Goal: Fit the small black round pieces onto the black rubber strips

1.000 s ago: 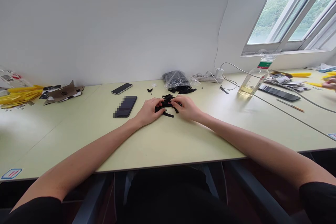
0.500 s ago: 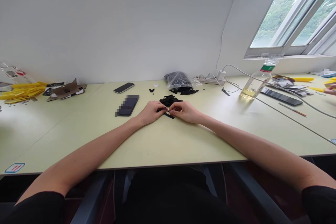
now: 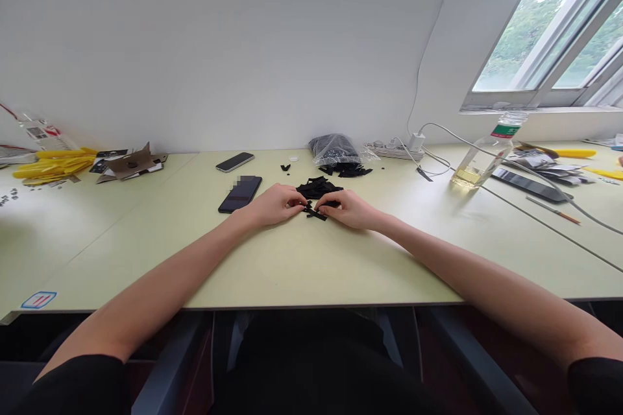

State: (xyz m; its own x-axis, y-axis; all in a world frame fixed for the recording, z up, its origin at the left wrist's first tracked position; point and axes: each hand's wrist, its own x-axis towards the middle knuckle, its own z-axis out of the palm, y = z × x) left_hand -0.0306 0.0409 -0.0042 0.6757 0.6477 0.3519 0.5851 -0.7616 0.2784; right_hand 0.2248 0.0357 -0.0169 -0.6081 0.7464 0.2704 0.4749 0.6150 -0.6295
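Observation:
My left hand (image 3: 276, 203) rests on the table with thumb and fingers pinched together at a small black piece. Facing it, my right hand (image 3: 351, 209) has its fingertips closed at another small black piece, whose kind is too small to tell. Between the fingertips a short black strip (image 3: 318, 215) lies on the tabletop, with smaller black bits touching it. Just behind both hands is a loose pile of black strips (image 3: 316, 185). Farther back sits a clear plastic bag (image 3: 333, 149) full of dark pieces, with more black strips spilling out in front.
Two phones (image 3: 241, 194) lie to the left of my hands. On the right stand a bottle (image 3: 474, 165) of yellowish liquid, a white charger cable (image 3: 445, 135) and a power strip (image 3: 392, 150). Cardboard scraps (image 3: 134, 164) and yellow pieces (image 3: 56, 165) lie far left.
My fingertips have moved slightly apart, and the strip with small black bits shows more between them. The view has shifted a little left.

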